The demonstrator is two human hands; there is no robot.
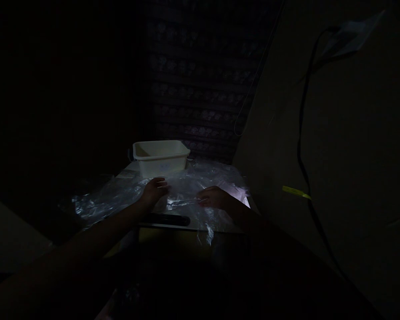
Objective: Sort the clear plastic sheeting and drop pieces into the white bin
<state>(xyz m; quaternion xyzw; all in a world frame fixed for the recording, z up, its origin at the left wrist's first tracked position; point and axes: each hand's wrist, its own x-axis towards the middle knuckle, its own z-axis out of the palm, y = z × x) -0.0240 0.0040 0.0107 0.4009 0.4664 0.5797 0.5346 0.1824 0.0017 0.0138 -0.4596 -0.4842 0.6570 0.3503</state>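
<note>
The scene is very dark. My left hand [154,192] is over the table beside crumpled clear plastic [183,201], its fingers bent and their tips smeared by motion. Whether it grips the plastic I cannot tell. On the other side my right hand [214,197] has its fingers pressed together on the clear plastic, which runs between the two hands. More thin plastic [102,202] spreads left, and some hangs over the front edge. A dark, long object [170,219] lies along the table's front edge, just below my left hand.
Behind my hands stands a cream plastic tub [163,166] on the white table [226,226]. A patterned curtain [200,89] hangs at the back. Down the wall on the right runs a black cable [300,133] with a yellow tag [295,191].
</note>
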